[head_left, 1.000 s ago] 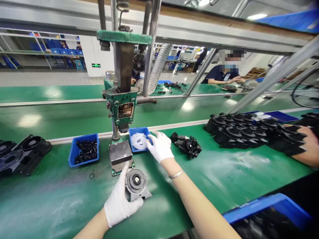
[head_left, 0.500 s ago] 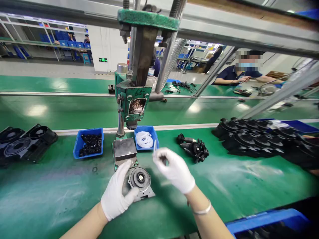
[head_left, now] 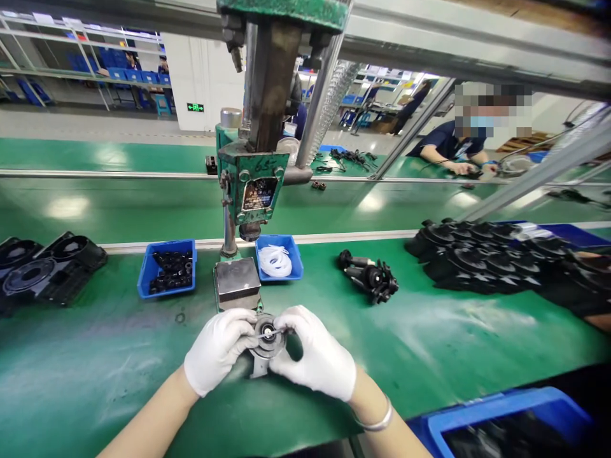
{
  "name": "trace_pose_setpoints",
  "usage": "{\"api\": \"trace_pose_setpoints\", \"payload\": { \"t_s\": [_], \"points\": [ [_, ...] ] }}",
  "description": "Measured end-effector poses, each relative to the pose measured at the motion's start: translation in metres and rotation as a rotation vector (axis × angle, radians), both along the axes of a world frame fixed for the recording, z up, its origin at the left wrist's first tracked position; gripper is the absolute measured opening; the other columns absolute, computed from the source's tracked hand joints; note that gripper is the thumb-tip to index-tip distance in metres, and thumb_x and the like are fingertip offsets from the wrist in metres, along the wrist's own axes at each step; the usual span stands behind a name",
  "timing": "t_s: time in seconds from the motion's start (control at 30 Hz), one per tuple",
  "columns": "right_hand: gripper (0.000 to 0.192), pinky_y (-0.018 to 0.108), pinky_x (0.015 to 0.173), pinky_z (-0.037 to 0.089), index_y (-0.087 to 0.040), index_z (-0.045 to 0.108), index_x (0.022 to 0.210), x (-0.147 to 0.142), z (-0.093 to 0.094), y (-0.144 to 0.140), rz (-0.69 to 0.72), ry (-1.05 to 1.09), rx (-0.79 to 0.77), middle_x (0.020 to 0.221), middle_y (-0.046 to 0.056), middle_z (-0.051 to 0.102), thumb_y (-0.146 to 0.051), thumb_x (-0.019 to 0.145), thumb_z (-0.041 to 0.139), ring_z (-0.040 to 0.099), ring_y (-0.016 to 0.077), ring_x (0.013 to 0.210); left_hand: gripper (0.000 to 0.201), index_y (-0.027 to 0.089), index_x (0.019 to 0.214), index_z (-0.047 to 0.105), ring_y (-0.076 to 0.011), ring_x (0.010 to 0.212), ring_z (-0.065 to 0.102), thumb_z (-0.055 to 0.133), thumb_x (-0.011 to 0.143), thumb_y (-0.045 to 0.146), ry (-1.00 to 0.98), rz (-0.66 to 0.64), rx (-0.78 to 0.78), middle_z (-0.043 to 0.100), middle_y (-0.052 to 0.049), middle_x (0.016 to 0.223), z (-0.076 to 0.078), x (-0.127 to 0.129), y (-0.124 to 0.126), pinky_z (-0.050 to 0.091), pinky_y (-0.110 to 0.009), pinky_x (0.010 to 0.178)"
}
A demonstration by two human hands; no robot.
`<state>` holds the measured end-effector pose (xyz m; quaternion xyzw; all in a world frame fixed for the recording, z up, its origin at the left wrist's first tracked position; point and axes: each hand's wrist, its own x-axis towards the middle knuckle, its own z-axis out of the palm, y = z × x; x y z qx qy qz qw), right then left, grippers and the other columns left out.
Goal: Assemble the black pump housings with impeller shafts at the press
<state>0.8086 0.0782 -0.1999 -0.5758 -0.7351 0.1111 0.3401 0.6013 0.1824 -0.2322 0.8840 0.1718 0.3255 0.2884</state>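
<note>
Both gloved hands, left hand point(head_left: 219, 356) and right hand point(head_left: 317, 357), curl closed around the round metal part point(head_left: 268, 337) near the bench's point(head_left: 429, 343) front edge; the press base point(head_left: 237, 283) stands just behind, flanked by blue trays point(head_left: 167, 267).

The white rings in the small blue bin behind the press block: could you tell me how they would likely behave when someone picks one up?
The white rings look thin and translucent, so probably light and floppy. They lie tangled in a heap in the blue bin, so lifting one may drag others along. Gloved fingers might find a single ring hard to pinch.
</note>
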Motion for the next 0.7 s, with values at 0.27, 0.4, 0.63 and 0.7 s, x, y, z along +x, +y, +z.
{"api": "trace_pose_setpoints", "payload": {
  "t_s": [0.27,0.4,0.63,0.7],
  "points": [
    [0.026,0.039,0.078,0.042,-0.017,0.056,0.096,-0.009,-0.024,-0.031,-0.011,-0.215,0.151,0.092,0.008,0.059,-0.04,0.089,0.066,0.051,0.0227,0.086,0.013,0.024,0.089,0.068,-0.0211,0.115,0.058,0.057,0.093,0.029,0.255,-0.229,-0.128,0.055,-0.005,0.132,0.027,-0.008,0.005,0.05,-0.033,0.095],
    [0.025,0.041,0.079,0.043,-0.019,0.059,0.096,-0.015,-0.03,-0.033,-0.09,-0.199,0.251,0.095,0.008,0.055,-0.042,0.089,0.065,0.05,0.0237,0.091,0.011,0.024,0.087,0.067,-0.0223,0.117,0.058,0.061,0.091,0.032,0.208,-0.248,-0.183,0.053,-0.006,0.135,0.027,-0.011,0.004,0.049,-0.037,0.098],
    [0.014,0.037,0.075,0.051,-0.022,0.051,0.084,-0.024,-0.041,-0.041,-0.205,0.181,0.253,0.094,0.005,0.045,-0.015,0.083,0.064,0.053,0.022,0.091,0.111,0.02,0.148,0.023,-0.0387,0.143,0.027,0.086,0.061,0.046,0.12,-0.063,-0.391,0.027,-0.021,0.154,-0.007,0.005,-0.021,0.026,-0.058,0.117],
    [0.022,0.042,0.085,0.052,-0.023,0.052,0.104,-0.024,-0.041,-0.038,-0.268,0.362,0.214,0.103,0.008,0.05,-0.016,0.085,0.058,0.055,0.0241,0.1,0.114,0.02,0.152,0.011,-0.0377,0.145,0.022,0.083,0.067,0.041,0.131,-0.053,-0.454,0.022,-0.021,0.157,-0.013,0.011,-0.028,0.022,-0.058,0.118]
  ]
}}
